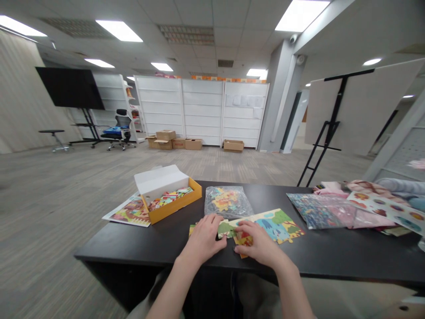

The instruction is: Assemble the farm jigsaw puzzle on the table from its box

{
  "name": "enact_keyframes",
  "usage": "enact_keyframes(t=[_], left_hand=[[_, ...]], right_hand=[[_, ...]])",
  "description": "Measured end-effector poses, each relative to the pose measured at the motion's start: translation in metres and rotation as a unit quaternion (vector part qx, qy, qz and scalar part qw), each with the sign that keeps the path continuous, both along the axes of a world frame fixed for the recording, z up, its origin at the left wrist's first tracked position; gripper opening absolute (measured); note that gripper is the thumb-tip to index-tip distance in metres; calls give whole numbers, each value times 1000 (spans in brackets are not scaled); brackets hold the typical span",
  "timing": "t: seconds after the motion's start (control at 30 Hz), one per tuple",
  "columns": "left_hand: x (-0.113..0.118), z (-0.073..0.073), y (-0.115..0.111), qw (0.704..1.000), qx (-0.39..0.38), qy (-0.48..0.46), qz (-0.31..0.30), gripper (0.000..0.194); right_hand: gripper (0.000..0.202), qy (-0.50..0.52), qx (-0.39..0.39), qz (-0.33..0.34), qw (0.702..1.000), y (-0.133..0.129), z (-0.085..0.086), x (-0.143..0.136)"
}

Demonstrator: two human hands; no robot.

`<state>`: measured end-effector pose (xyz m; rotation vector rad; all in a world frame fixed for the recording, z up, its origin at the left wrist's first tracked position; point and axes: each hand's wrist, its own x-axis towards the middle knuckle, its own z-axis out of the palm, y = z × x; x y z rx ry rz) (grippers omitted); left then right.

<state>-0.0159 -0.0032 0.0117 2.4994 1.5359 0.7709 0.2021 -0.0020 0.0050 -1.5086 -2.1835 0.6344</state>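
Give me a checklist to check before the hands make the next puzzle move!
1. Box open: ok. The yellow box has its lid up, and loose pieces show inside.
2. All pieces out: not ok. Some are in that box.
3. Right hand at the puzzle: ok. Its fingers are over a red-and-orange part.
4. Pieces under the left hand joined: cannot tell. The hand hides them.
5. Picture sheet all showing: not ok. The box covers part.

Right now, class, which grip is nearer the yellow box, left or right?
Left. The left grip is right of the yellow box, lower in view; the right grip is farther right, at the red piece.
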Motion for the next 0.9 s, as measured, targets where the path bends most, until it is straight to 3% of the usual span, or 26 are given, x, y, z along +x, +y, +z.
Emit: enact_keyframes(t=[0.13, 0.27, 0.53, 0.73, 0.9], left_hand=[[-7, 3, 1, 1000, 11, -9, -14, 30], [-29, 7, -1, 1000, 10, -10, -22, 28], [-80, 6, -11, 999, -5, 2, 35, 28], [-85, 1, -10, 998, -38, 33, 25, 22], [-73, 5, -8, 999, 11, 35, 5, 25]], right_hand=[[48, 3, 0, -3, 1000, 0, 0, 0], [47, 7, 2, -3, 1000, -1, 0, 1], [47, -6, 7, -17, 1000, 1, 1, -7], [43, -21, 27, -22, 999, -1, 0, -18], [32, 20, 46, 6, 999, 3, -1, -16]])
